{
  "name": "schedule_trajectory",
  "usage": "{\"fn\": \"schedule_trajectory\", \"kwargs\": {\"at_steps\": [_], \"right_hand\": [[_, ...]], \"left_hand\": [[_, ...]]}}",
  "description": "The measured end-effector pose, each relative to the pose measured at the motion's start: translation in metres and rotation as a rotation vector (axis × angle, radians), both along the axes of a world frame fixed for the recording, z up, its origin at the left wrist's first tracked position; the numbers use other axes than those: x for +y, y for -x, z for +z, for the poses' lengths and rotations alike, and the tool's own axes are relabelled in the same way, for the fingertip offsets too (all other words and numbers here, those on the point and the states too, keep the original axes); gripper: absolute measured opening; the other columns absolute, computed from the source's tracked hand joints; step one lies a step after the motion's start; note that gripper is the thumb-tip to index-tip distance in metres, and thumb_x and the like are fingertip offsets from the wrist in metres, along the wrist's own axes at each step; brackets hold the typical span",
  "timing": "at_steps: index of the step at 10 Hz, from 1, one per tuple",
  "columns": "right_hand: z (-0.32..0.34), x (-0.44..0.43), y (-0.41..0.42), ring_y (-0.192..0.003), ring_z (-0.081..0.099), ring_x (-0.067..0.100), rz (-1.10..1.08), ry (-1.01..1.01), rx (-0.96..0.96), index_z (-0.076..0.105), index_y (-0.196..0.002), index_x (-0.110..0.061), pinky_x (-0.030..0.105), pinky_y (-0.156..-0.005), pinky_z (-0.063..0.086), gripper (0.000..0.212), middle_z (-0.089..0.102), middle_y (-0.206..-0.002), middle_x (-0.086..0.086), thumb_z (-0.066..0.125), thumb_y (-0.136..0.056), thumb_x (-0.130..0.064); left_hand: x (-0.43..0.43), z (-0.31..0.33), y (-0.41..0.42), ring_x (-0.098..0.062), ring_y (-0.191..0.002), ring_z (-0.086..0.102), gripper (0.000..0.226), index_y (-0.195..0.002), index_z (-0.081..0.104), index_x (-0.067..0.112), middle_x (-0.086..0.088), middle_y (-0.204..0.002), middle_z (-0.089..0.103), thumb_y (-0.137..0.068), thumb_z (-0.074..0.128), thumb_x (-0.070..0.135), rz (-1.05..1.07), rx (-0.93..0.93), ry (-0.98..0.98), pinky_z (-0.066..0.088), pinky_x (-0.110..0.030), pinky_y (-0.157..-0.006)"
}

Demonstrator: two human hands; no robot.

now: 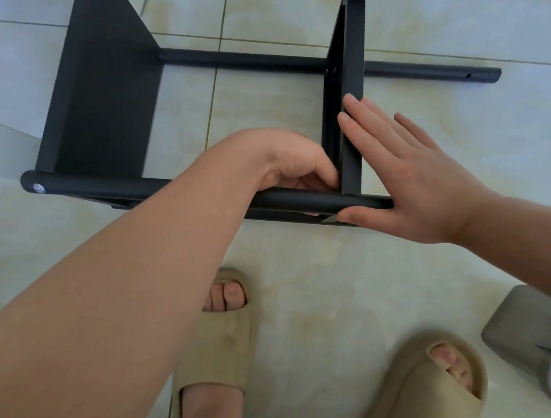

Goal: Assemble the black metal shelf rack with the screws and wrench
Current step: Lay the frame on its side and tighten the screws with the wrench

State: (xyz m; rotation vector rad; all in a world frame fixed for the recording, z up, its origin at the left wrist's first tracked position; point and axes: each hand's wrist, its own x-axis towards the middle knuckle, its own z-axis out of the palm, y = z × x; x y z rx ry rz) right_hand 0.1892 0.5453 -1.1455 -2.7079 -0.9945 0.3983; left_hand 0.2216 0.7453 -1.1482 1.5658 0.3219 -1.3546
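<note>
Partly built, the rack (pixel 105 96) lies on the floor (pixel 328 279), one end panel fixed by a screw (pixel 38 187); the flat right hand (pixel 411 183) steadies the second panel (pixel 356 50), its joint apparently unfastened under the curled left hand (pixel 288 160), whose contents are hidden.

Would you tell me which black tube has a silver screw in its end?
The nearest tube, screw at its left end; the middle tube shows only an empty hole.

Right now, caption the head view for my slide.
Left hand grips the near tube; right hand flat against the upright panel.
</note>
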Motion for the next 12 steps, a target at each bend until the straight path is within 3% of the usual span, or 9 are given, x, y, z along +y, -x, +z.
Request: {"fn": "schedule_trajectory", "kwargs": {"at_steps": [2,3,5,7,8,10,11,12], "right_hand": [[0.0003,0.0,0.0005,-0.156,-0.005,0.016,-0.001,0.001,-0.008,0.005,-0.162,-0.014,0.047,-0.127,0.01,0.106,-0.007,-0.17,-0.001,0.034,-0.085,-0.08],[0.0018,0.0001,-0.0001,-0.156,-0.005,0.016,0.0,0.013,-0.009,0.005,-0.162,-0.014,0.047,-0.127,0.01,0.106,-0.008,-0.17,-0.001,0.034,-0.086,-0.08],[0.004,0.0001,0.0011,-0.156,-0.008,0.017,0.001,0.032,-0.001,0.003,-0.162,-0.014,0.047,-0.127,0.008,0.105,-0.01,-0.169,-0.001,0.032,-0.086,-0.08],[0.0022,0.0013,0.0012,-0.156,-0.006,0.016,-0.007,0.022,0.008,0.004,-0.162,-0.014,0.047,-0.127,0.008,0.105,-0.008,-0.17,0.0,0.034,-0.086,-0.079],[0.0022,0.0009,0.0015,-0.156,-0.006,0.017,-0.009,0.03,0.005,0.004,-0.162,-0.013,0.047,-0.127,0.008,0.106,-0.008,-0.17,0.001,0.035,-0.085,-0.079],[0.001,0.0019,0.0007,-0.157,-0.005,0.018,-0.013,0.032,-0.006,0.004,-0.162,-0.013,0.048,-0.126,0.009,0.107,-0.006,-0.17,0.001,0.038,-0.085,-0.079],[0.001,0.0016,0.0006,-0.157,-0.004,0.018,-0.014,0.026,-0.015,0.005,-0.162,-0.013,0.048,-0.126,0.01,0.107,-0.006,-0.17,0.001,0.037,-0.085,-0.079],[0.0008,0.0018,0.0009,-0.157,-0.003,0.018,-0.017,0.023,-0.014,0.006,-0.162,-0.013,0.049,-0.126,0.011,0.106,-0.005,-0.17,0.001,0.037,-0.085,-0.079]], "left_hand": [[0.0021,-0.0014,-0.001,-0.022,-0.073,0.073,0.017,-0.096,0.076,0.002,-0.015,-0.09,0.076,-0.09,0.061,0.007,0.021,0.033,0.038,0.061,-0.033,-0.072],[0.0012,-0.0027,-0.0021,-0.023,-0.079,0.073,0.021,-0.104,0.075,0.001,-0.016,-0.096,0.076,-0.089,0.063,0.009,-0.001,0.021,0.03,0.06,-0.034,-0.078],[0.0005,-0.0047,-0.0018,-0.019,-0.07,0.074,0.01,-0.093,0.074,0.002,-0.013,-0.083,0.076,-0.086,0.068,0.007,-0.048,-0.079,0.005,0.057,-0.024,-0.06],[0.0021,-0.0063,-0.0014,-0.022,-0.075,0.073,0.014,-0.083,0.077,0.007,-0.014,-0.087,0.076,-0.088,0.064,0.009,-0.074,-0.033,0.024,0.06,-0.028,-0.068],[0.0032,-0.005,-0.0008,-0.021,-0.07,0.073,0.019,-0.079,0.077,0.008,-0.013,-0.084,0.076,-0.09,0.061,0.009,-0.062,-0.006,0.046,0.06,-0.028,-0.061],[0.0027,-0.0042,-0.0012,-0.02,-0.068,0.07,0.027,-0.075,0.078,0.009,-0.011,-0.078,0.074,-0.091,0.056,0.008,-0.037,0.04,0.081,0.06,-0.029,-0.067],[0.0021,-0.0026,-0.001,-0.018,-0.067,0.071,0.021,-0.083,0.077,0.01,-0.009,-0.079,0.075,-0.092,0.057,0.01,-0.068,0.011,0.077,0.059,-0.027,-0.065],[0.0008,-0.004,-0.0004,-0.014,-0.059,0.068,0.023,-0.077,0.073,0.013,-0.004,-0.068,0.072,-0.093,0.057,0.01,-0.111,-0.036,0.062,0.056,-0.021,-0.056]]}}
